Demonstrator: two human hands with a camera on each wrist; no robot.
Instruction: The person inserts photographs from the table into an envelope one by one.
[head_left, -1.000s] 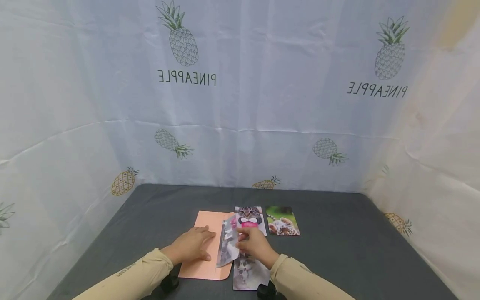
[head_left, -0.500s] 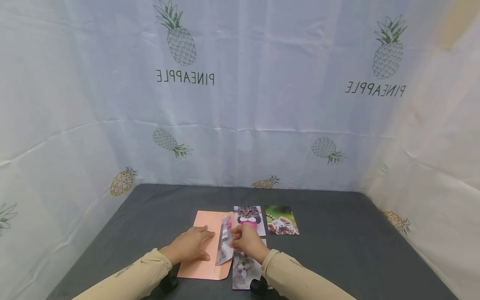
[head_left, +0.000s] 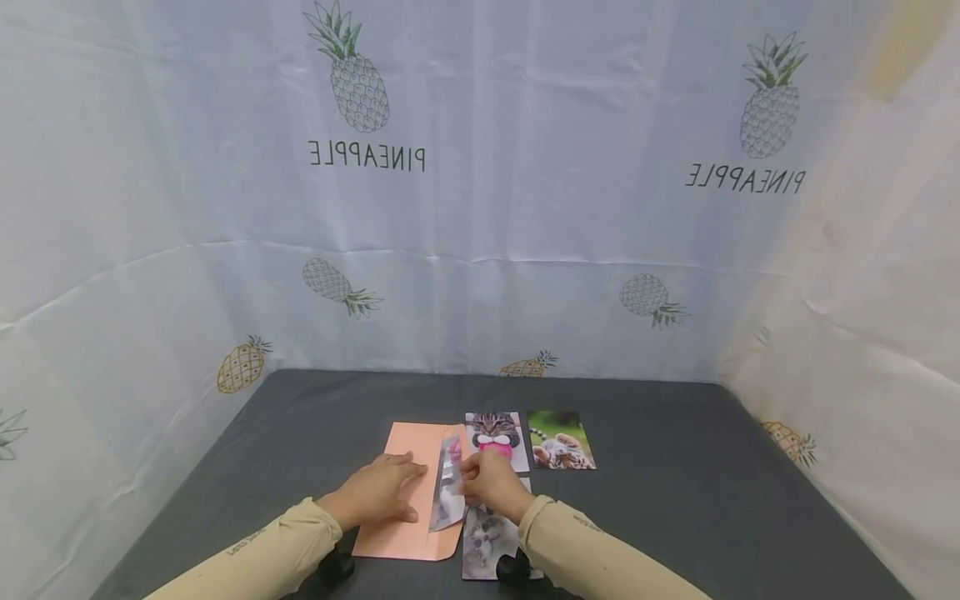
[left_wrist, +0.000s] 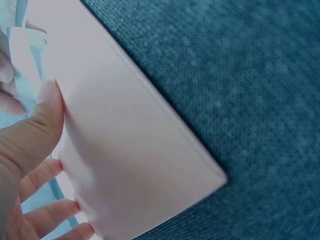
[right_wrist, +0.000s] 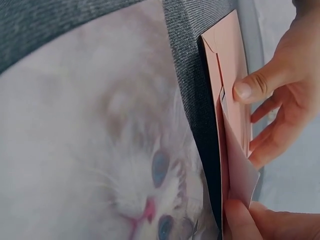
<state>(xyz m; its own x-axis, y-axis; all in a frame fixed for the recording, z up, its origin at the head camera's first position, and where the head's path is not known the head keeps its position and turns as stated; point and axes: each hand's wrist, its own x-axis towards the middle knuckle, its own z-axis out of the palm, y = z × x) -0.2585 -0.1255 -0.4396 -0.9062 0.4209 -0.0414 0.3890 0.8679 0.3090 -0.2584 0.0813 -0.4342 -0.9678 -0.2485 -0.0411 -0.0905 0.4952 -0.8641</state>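
Observation:
A peach paper envelope [head_left: 408, 446] lies on the dark table, its opening toward the right. My left hand [head_left: 378, 492] rests on the envelope with fingers spread, the thumb [left_wrist: 42, 117] on its face. A photo print [head_left: 447, 492] in grey and pink stands partly inside the opening, its outer part bowed up. My right hand [head_left: 497, 485] pinches the outer edge of this print [right_wrist: 240, 157] between thumb and fingers. Below the right hand lies a kitten photo [head_left: 486, 546], partly covered by the hand and its wrist camera.
A photo of a tabby cat [head_left: 492, 429] with pink lies just beyond the right hand. To its right is a tiger photo [head_left: 561, 442] with a green background. A white pineapple-print curtain [head_left: 480, 317] encloses the table [head_left: 675, 500] at the back and sides.
My right hand has moved a little left, and the print has gone slightly deeper into the envelope. The left hand stays in place on the envelope.

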